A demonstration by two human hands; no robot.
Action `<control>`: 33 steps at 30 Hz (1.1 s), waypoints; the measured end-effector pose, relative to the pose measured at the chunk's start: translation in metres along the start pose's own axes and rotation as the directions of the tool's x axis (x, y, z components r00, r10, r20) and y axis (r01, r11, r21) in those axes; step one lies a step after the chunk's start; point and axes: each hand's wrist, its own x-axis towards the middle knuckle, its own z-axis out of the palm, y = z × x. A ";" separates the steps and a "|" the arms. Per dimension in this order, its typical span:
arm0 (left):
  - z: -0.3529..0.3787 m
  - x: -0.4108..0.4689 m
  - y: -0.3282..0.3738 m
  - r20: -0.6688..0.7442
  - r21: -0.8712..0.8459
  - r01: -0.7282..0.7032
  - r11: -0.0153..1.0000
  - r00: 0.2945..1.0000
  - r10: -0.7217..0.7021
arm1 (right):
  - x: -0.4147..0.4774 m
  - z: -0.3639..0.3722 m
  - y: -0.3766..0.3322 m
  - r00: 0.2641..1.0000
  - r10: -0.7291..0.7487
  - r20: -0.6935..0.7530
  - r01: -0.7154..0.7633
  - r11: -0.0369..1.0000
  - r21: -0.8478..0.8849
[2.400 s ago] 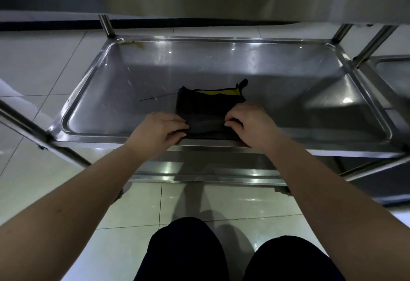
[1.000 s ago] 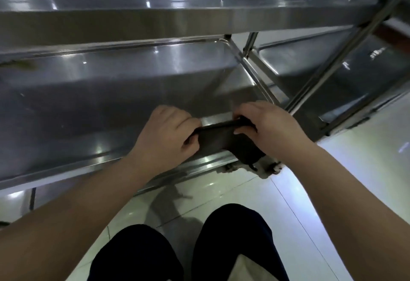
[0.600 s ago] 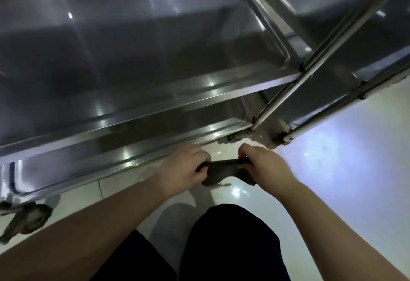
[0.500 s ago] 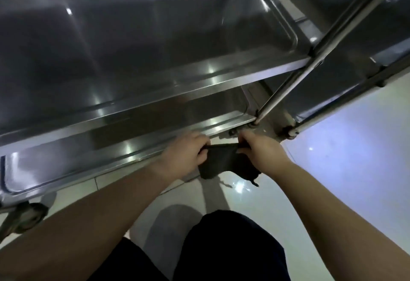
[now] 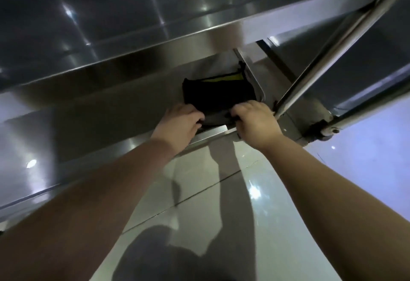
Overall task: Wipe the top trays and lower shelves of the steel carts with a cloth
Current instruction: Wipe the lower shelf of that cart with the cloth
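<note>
Head view: left hand [image 5: 179, 123] and right hand [image 5: 255, 123] are side by side, fingers curled over the near edge of the dark cloth [image 5: 218, 94], both gripping it. The cloth lies flat on the lower shelf [image 5: 99, 130] just ahead of the knuckles, with its yellow strip at the far edge, tucked into the corner ahead and right of the right hand

Risks as I see them:
- the shelf above [image 5: 155, 59] hangs low over the hands; a long forward stroke likely knocks knuckles or wrists on its lip
- the post [image 5: 332, 52] sits just right of the right hand; a sideways sweep that way can hit it
- the far end of the cloth is at the raised corner rim; pushing on may bunch it there and leave the corner unwiped
- both hands grip one edge only, so pulling back could fold the cloth over and leave a narrow wipe path
- the caster [image 5: 326, 130] right of the right hand stands on glossy floor [image 5: 288, 214]; I can't tell if it's locked, so a hard push may roll the frame away
</note>
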 end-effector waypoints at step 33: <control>0.059 -0.014 -0.101 -0.092 0.146 0.637 0.757 0.770 -0.631 | 0.192 0.088 -0.091 0.990 -0.064 0.130 0.088 0.977 -0.196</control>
